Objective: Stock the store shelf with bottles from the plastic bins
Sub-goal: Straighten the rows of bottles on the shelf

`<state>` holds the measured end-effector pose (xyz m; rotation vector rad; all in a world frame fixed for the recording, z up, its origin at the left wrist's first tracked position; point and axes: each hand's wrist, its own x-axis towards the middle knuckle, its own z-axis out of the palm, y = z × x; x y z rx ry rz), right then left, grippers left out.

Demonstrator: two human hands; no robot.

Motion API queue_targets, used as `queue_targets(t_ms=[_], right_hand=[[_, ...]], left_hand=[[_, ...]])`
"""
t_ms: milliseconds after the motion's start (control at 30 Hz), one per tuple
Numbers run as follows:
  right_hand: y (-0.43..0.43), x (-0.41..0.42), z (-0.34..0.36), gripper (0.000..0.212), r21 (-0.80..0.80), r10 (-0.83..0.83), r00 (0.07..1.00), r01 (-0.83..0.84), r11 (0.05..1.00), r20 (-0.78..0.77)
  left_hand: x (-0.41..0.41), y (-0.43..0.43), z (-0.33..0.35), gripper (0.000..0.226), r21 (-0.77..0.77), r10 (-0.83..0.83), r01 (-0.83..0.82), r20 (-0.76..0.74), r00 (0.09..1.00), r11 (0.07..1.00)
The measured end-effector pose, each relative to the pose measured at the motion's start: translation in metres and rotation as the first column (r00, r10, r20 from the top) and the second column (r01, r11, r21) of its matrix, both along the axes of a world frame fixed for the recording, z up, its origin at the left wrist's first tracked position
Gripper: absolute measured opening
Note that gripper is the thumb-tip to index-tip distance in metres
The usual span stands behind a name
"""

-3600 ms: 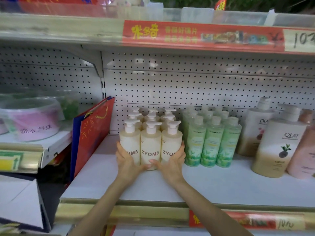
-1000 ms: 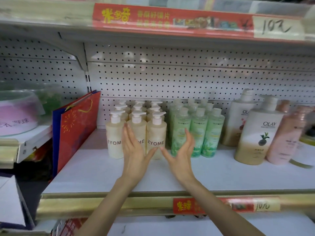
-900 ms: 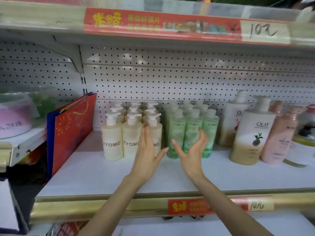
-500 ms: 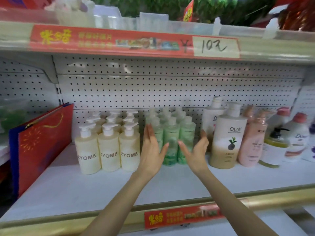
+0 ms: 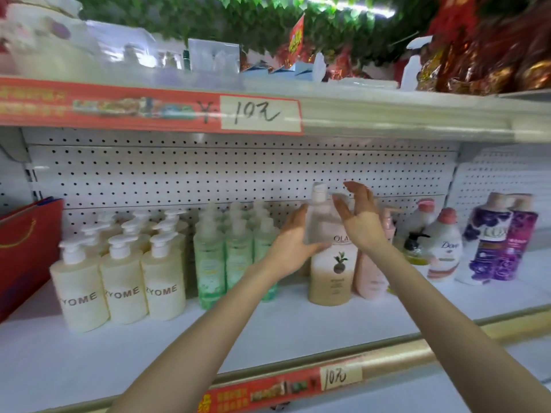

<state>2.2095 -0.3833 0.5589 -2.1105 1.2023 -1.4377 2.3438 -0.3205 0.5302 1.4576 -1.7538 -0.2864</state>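
Motion blur all over, top shelf goods unreadable. The red bag (image 5: 24, 248) far left of the left hand is cut off by the frame edge. A second tan bottle behind the left hand (image 5: 290, 244) is nearly all hidden, and the pink bottle (image 5: 369, 275) is half covered by the right wrist. Readable: "OLA" on the OLAY bottle (image 5: 332, 272) between the two hands, "ZYOME" on the three front cream pump bottles (image 5: 122, 290) well left of the left hand, "Dove" (image 5: 444, 248) and "LUX" (image 5: 489, 242) out right of the right hand. Green bottles (image 5: 208, 263) stand just left of the left hand, labels too smeared to read. Handwritten "10元" tag on the upper shelf strip (image 5: 259, 114), same on the lower strip (image 5: 340, 375). The OLAY bottle stands on the white shelf (image 5: 268, 332), its white top and pump (image 5: 318, 190) blurred. Left hand is curled round the bottle's left shoulder, fingertips hidden behind it. Right hand (image 5: 362, 222) is loosely spread, fingers arched by the pump, thumb in front of the bottle. Contact there can't be made out.
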Motion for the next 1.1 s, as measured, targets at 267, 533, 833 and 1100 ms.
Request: queue_targets(t_ms=[267,533,833,1100], right_hand=[[-0.026,-0.028,0.022,0.045,0.324,0.116,0.935,-0.002,0.946,-0.334],[-0.032,-0.020,0.029,0.042,0.284,0.147,0.891,-0.021,0.959,-0.430],[-0.043,0.009,0.023,0.043,0.267,0.200,0.891,-0.093,0.959,-0.407],[-0.059,0.004,0.042,0.047,0.250,0.192,0.945,-0.125,0.960,-0.264]], left_hand=[[-0.032,-0.044,-0.004,0.080,0.153,0.064,-0.053,-0.068,0.996,0.987],[-0.020,-0.059,0.003,0.065,0.139,0.131,-0.150,0.132,0.982,0.979],[0.013,-0.054,0.006,0.071,0.102,0.176,-0.205,0.243,0.954,0.973],[0.030,-0.052,0.017,0.060,0.035,0.132,-0.171,0.492,0.861,0.985]])
